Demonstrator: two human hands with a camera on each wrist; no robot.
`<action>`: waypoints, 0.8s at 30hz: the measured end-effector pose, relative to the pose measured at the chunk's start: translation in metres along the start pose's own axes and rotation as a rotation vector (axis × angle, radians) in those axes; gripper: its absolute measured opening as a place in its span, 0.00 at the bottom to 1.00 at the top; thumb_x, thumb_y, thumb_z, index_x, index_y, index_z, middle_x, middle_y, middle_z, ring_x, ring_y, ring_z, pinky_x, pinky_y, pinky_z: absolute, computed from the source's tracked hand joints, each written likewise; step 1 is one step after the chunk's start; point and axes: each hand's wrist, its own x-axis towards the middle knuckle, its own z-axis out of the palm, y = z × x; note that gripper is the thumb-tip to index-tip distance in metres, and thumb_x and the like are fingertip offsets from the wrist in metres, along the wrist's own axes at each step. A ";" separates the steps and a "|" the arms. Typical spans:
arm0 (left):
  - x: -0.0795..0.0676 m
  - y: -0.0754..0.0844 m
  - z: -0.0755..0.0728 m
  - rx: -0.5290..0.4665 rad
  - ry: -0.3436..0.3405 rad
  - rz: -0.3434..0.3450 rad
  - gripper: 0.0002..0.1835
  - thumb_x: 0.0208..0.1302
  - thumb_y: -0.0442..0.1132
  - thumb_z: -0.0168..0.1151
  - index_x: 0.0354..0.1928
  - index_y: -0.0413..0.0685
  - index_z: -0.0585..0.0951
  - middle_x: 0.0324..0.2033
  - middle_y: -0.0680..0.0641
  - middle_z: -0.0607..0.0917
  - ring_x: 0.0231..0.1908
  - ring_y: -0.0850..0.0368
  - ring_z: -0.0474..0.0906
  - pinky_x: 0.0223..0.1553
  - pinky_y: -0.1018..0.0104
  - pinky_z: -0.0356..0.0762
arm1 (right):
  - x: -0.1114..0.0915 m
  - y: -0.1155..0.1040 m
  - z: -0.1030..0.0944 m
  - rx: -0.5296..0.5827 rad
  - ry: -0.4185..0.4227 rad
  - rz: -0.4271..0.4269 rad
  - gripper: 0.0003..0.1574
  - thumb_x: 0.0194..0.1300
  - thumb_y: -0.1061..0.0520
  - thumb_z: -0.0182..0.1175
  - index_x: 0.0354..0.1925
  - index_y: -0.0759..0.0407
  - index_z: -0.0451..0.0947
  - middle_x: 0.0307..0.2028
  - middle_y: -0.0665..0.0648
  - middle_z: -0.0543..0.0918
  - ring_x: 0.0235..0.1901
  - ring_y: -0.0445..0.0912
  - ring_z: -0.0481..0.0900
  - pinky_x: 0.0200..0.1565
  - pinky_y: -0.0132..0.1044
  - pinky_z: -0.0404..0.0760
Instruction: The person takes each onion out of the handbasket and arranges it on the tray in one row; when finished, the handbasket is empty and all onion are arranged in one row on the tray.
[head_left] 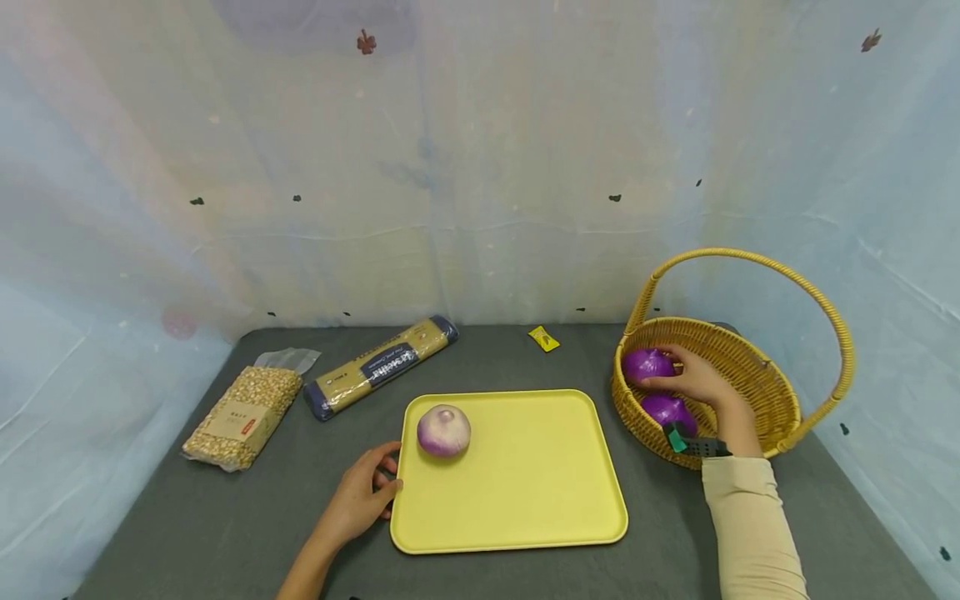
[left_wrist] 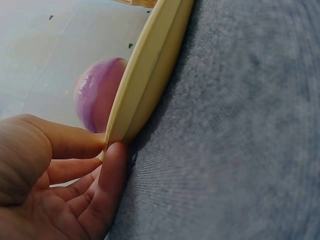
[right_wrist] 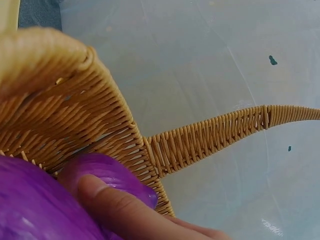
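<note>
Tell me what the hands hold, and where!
The left hand pinches the yellow rectangular tray by its left rim. The right hand grips the right side of the farther round purple onion in the golden wicker basket.

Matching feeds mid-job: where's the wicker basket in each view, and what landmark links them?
Head: the wicker basket stands at the right, with the right hand inside it.
Left wrist: only a sliver at the top edge, just left of the yellow tray.
Right wrist: across much of the left side, its handle reaching the right edge.
Shared landmark: the tray, just a sliver at the right wrist view's upper left.
</note>
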 end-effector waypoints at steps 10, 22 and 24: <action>0.000 0.000 0.000 -0.008 0.001 0.016 0.28 0.55 0.23 0.60 0.59 0.39 0.70 0.36 0.43 0.72 0.23 0.60 0.73 0.13 0.66 0.77 | -0.002 -0.005 -0.004 0.026 0.051 -0.004 0.52 0.57 0.42 0.63 0.67 0.68 0.52 0.60 0.75 0.62 0.57 0.68 0.64 0.54 0.65 0.69; 0.000 0.002 0.000 -0.004 -0.007 0.013 0.27 0.56 0.23 0.60 0.60 0.38 0.70 0.37 0.43 0.72 0.23 0.60 0.73 0.13 0.67 0.77 | 0.000 -0.002 -0.007 0.071 0.104 0.009 0.55 0.59 0.40 0.61 0.69 0.68 0.48 0.61 0.77 0.61 0.59 0.69 0.61 0.55 0.64 0.67; 0.000 0.002 0.000 -0.003 -0.009 0.017 0.27 0.56 0.23 0.60 0.60 0.37 0.69 0.37 0.43 0.72 0.23 0.60 0.73 0.13 0.67 0.77 | 0.000 -0.004 -0.007 0.086 0.108 0.005 0.55 0.59 0.40 0.61 0.69 0.68 0.48 0.61 0.76 0.61 0.59 0.69 0.61 0.55 0.65 0.67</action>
